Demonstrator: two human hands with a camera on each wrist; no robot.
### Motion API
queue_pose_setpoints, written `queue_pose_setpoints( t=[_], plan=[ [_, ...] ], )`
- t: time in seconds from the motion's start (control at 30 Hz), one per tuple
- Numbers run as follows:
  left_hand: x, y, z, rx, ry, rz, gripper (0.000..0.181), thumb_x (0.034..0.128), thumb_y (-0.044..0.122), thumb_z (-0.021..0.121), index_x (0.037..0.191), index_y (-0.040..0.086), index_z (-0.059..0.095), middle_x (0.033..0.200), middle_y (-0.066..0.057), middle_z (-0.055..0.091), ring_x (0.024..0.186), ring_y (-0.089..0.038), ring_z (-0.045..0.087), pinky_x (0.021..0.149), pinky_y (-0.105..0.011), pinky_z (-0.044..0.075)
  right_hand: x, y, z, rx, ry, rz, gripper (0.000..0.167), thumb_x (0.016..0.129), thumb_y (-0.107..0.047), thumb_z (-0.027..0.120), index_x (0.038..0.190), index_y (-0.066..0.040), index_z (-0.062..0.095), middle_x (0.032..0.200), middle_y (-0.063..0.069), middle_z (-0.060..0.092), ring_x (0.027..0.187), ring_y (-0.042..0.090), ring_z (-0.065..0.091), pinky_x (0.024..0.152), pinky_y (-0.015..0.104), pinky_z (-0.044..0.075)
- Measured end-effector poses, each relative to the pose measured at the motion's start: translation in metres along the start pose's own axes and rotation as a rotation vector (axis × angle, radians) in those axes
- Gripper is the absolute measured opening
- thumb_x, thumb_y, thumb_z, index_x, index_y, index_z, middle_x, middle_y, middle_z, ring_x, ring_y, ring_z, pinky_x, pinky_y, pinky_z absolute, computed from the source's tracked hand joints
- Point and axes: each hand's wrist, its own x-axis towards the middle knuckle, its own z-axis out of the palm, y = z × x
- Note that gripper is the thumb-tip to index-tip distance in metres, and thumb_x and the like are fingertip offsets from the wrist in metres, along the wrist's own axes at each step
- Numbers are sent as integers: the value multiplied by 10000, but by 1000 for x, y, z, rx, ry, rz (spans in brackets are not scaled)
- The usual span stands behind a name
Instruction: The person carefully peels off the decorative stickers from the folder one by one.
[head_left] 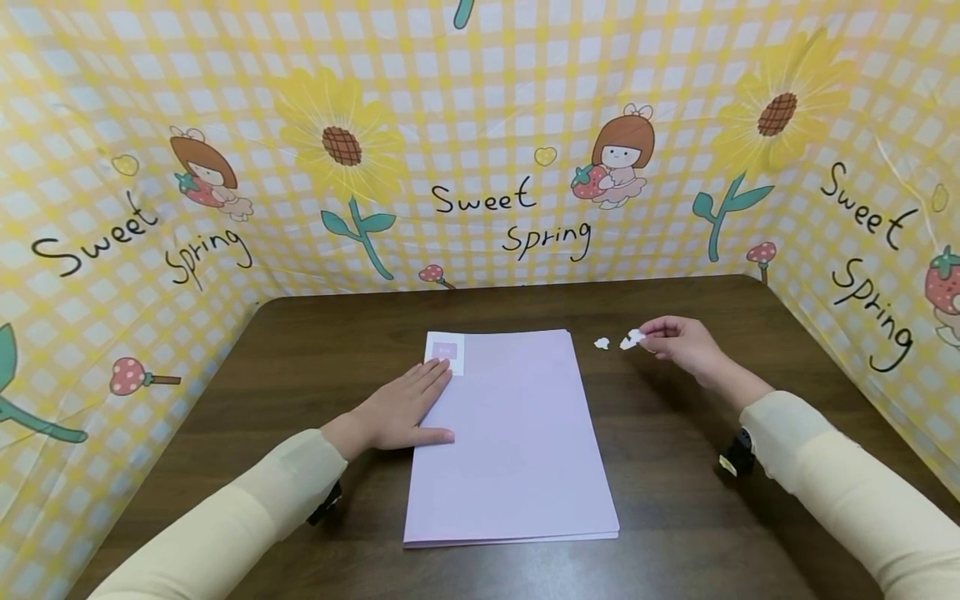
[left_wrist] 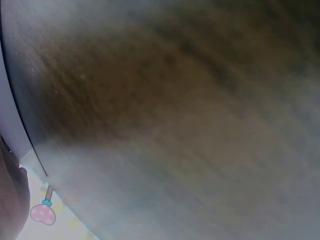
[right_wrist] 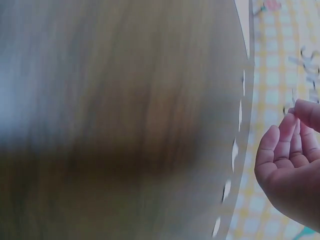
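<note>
A lilac folder lies on the table, its lower edge showing more than one layer. In its top left corner is a white label with a lilac square. My left hand rests flat on the folder's left side, fingertips on the label and thumb stretched out over the folder. To the right, my right hand pinches a small white paper cutout between thumb and fingertips. Just left of it lies another small white cutout. The right wrist view shows the hand's pinch, with the held cutout nearly edge-on.
Several white pieces lie in a row near the edge of the dark wooden table in the right wrist view. A yellow checked cloth with printed flowers and figures hangs around the table's back and sides.
</note>
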Motion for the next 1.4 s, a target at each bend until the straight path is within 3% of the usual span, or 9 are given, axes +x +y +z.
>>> queue_pose_setpoints(
  t=[0.3,0.53,0.87,1.1,1.4],
  plan=[
    [0,-1,1,11,-8,-6,1055,857,813,285,1549,29,141,1616,-116,67,1476,-238,7,1167,-377,63,0,19,-45,-15,84,30,383,941,-99,646,1202,156,528,845,-145,638,800,30,613,720,235,536],
    [0,-1,0,5,-4,2,1045,868,801,284,1544,15,156,1612,-134,86,1475,-258,32,1168,-391,80,0,35,-71,-60,96,59,418,953,-145,638,1228,144,515,836,-198,615,802,-17,591,721,245,531],
    [-1,1,-3,-1,4,9,1027,880,774,339,1538,3,174,1606,-150,109,1473,-274,57,1166,-409,105,-1,57,-99,-175,116,114,448,944,-182,648,1226,145,527,859,-188,594,756,-33,542,667,235,501],
    [-2,0,-2,5,-1,5,1038,873,793,303,1542,12,164,1609,-140,98,1474,-262,44,1167,-393,85,-2,62,-106,-262,119,140,434,938,-195,650,1199,137,549,896,-101,571,759,94,504,646,259,453],
    [-2,0,-2,11,12,16,1033,875,781,331,1537,1,184,1607,-150,115,1473,-280,66,1166,-419,112,-3,63,-106,-309,73,156,424,945,-169,625,1197,160,534,1164,252,537,943,271,443,746,320,372]
  ],
)
